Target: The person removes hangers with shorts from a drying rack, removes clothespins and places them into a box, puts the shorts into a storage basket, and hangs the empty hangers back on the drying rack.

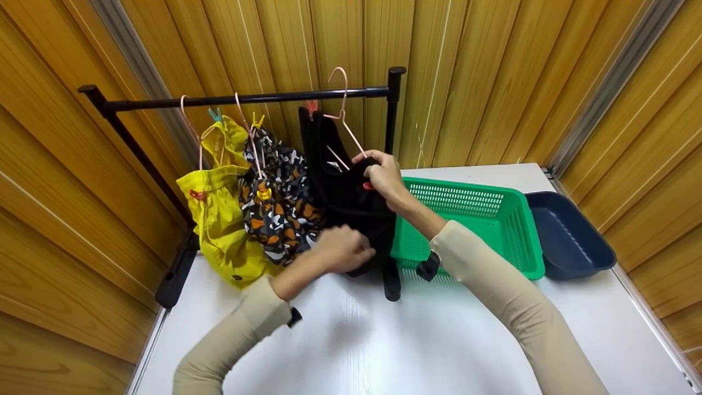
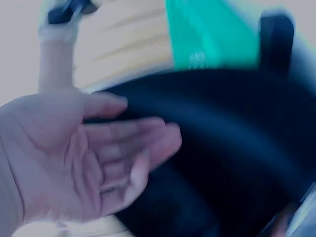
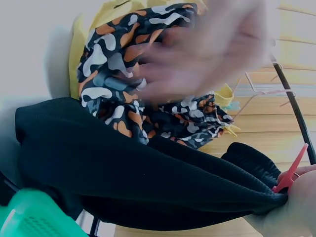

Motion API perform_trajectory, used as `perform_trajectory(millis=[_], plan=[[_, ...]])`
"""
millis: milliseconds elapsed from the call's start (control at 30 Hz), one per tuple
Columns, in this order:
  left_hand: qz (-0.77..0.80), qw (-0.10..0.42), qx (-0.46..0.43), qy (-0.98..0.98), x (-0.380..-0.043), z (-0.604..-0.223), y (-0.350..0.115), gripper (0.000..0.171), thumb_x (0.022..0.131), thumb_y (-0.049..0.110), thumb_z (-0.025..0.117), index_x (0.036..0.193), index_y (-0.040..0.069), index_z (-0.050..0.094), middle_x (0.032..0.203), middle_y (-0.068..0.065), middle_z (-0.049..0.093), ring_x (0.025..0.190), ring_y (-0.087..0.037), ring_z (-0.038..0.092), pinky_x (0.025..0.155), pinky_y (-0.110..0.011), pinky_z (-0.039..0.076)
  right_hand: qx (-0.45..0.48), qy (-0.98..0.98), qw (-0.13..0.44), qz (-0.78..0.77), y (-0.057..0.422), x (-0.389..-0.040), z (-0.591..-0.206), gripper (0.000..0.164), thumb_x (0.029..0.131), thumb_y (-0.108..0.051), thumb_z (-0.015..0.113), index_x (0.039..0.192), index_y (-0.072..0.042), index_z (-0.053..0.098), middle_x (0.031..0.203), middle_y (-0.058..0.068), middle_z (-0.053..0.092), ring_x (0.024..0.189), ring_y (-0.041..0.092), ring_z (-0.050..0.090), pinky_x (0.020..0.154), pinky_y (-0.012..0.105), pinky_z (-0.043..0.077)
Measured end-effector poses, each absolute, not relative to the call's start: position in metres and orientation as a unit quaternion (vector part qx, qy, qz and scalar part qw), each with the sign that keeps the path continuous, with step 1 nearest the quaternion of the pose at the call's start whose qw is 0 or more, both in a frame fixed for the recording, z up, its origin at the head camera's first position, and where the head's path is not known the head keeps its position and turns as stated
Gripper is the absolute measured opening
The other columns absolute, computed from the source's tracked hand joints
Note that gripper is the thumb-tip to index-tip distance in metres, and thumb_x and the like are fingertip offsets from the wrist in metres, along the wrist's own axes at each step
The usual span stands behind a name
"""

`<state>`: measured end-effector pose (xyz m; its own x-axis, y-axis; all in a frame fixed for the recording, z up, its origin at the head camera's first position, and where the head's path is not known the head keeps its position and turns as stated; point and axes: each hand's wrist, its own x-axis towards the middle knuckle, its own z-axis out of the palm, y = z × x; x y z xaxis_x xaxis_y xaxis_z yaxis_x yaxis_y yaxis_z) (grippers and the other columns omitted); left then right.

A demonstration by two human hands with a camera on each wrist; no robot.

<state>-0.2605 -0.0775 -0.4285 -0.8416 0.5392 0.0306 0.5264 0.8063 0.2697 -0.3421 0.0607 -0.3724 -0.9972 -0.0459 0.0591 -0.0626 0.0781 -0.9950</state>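
My right hand [image 1: 385, 176] pinches the upper edge of a black garment [image 1: 351, 195] beside a pink wire hanger [image 1: 351, 134]. A red clothespin [image 3: 291, 170] shows at that hand in the right wrist view, and another red clothespin [image 1: 311, 106] is on the garment's far corner. The hanger's hook stands above the rack bar. My left hand [image 1: 343, 249], blurred, is in front of the garment's lower part; in the left wrist view its fingers are loosely bent and hold nothing. Whether it touches the cloth I cannot tell.
On the black clothes rack [image 1: 247, 99] hang yellow shorts [image 1: 222, 219] and a patterned garment [image 1: 279, 208], both clipped to pink hangers. Right of the rack stands a green perforated basket [image 1: 466, 186], with a dark blue basin [image 1: 573, 236] beyond it. Wood-look panels surround the white table [image 1: 439, 340].
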Motion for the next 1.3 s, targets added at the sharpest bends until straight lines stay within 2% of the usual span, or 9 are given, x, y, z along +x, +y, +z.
perform_trajectory(millis=[133, 267, 333, 400, 533, 700, 900, 1033, 1300], plan=[[0.383, 0.186, 0.286, 0.858, -0.267, -0.482, -0.058, 0.035, 0.105, 0.02, 0.054, 0.132, 0.002, 0.066, 0.124, -0.018, 0.073, 0.111, -0.032, 0.072, 0.09, -0.043, 0.059, 0.039, -0.721, 0.012, 0.692, 0.056, -0.34, -0.38, 0.045, 0.077, 0.013, 0.044, 0.11, -0.001, 0.071, 0.118, 0.009, 0.068, 0.083, 0.011, 0.058, 0.056, 0.017, 0.049], [0.638, 0.287, 0.197, 0.687, -0.275, -0.523, -0.046, 0.067, 0.104, 0.024, 0.057, 0.16, 0.003, 0.028, 0.167, -0.017, 0.03, 0.147, -0.035, 0.042, 0.111, -0.049, 0.047, 0.047, -0.713, 0.017, 0.699, 0.053, -0.337, -0.387, 0.044, 0.079, 0.013, 0.045, 0.111, -0.001, 0.071, 0.118, 0.008, 0.067, 0.083, 0.012, 0.058, 0.056, 0.018, 0.05], [0.738, 0.301, 0.169, 0.58, -0.277, -0.537, -0.045, 0.081, 0.098, 0.034, 0.068, 0.161, 0.007, 0.024, 0.172, -0.012, 0.013, 0.156, -0.035, 0.025, 0.121, -0.052, 0.034, 0.054, -0.713, 0.018, 0.699, 0.053, -0.334, -0.39, 0.044, 0.079, 0.012, 0.045, 0.112, -0.001, 0.071, 0.118, 0.008, 0.067, 0.082, 0.012, 0.058, 0.056, 0.018, 0.05], [0.82, 0.289, 0.156, 0.468, -0.28, -0.548, -0.05, 0.091, 0.089, 0.043, 0.077, 0.159, 0.014, 0.027, 0.173, -0.01, 0.007, 0.159, -0.035, 0.014, 0.126, -0.056, 0.022, 0.062, -0.716, 0.019, 0.695, 0.053, -0.331, -0.392, 0.043, 0.079, 0.012, 0.046, 0.111, -0.001, 0.071, 0.118, 0.008, 0.067, 0.081, 0.013, 0.057, 0.055, 0.018, 0.049], [0.916, 0.235, 0.132, 0.297, -0.294, -0.559, -0.067, 0.102, 0.072, 0.062, 0.083, 0.153, 0.02, 0.036, 0.169, -0.009, 0.026, 0.16, -0.032, 0.01, 0.128, -0.055, 0.013, 0.081, -0.74, 0.032, 0.667, 0.058, -0.325, -0.394, 0.042, 0.076, 0.01, 0.046, 0.108, -0.001, 0.072, 0.115, 0.01, 0.069, 0.075, 0.012, 0.057, 0.051, 0.018, 0.048], [0.964, 0.149, 0.047, 0.214, -0.317, -0.562, -0.091, 0.103, 0.082, 0.08, 0.058, 0.162, 0.025, 0.024, 0.16, -0.001, 0.039, 0.156, -0.025, 0.025, 0.125, -0.05, 0.026, 0.114, -0.785, 0.052, 0.606, 0.073, -0.32, -0.392, 0.04, 0.076, 0.009, 0.045, 0.105, 0.001, 0.072, 0.108, 0.015, 0.071, 0.065, 0.012, 0.056, 0.047, 0.018, 0.048], [0.98, 0.088, -0.078, 0.161, -0.339, -0.561, -0.105, 0.084, 0.093, 0.078, 0.042, 0.156, 0.023, 0.037, 0.149, 0.0, 0.048, 0.139, -0.022, 0.045, 0.106, -0.046, 0.046, 0.157, -0.821, 0.056, 0.546, 0.102, -0.323, -0.391, 0.035, 0.08, 0.008, 0.043, 0.102, 0.0, 0.07, 0.105, 0.017, 0.07, 0.064, 0.016, 0.057, 0.046, 0.02, 0.049], [0.982, 0.055, -0.118, 0.137, -0.349, -0.555, -0.105, 0.079, 0.095, 0.076, 0.042, 0.151, 0.021, 0.043, 0.139, 0.0, 0.055, 0.131, -0.022, 0.05, 0.109, -0.046, 0.043, 0.189, -0.834, 0.049, 0.517, 0.121, -0.329, -0.389, 0.036, 0.078, 0.01, 0.04, 0.099, 0.002, 0.069, 0.102, 0.019, 0.069, 0.062, 0.016, 0.059, 0.046, 0.022, 0.05], [0.989, 0.0, -0.127, 0.076, -0.37, -0.545, -0.102, 0.075, 0.1, 0.069, 0.038, 0.158, 0.021, 0.037, 0.164, 0.0, 0.038, 0.152, -0.021, 0.035, 0.127, -0.042, 0.024, 0.217, -0.844, -0.01, 0.491, 0.171, -0.341, -0.365, 0.036, 0.078, 0.012, 0.044, 0.102, 0.003, 0.069, 0.097, 0.013, 0.065, 0.067, 0.015, 0.055, 0.046, 0.023, 0.05]])
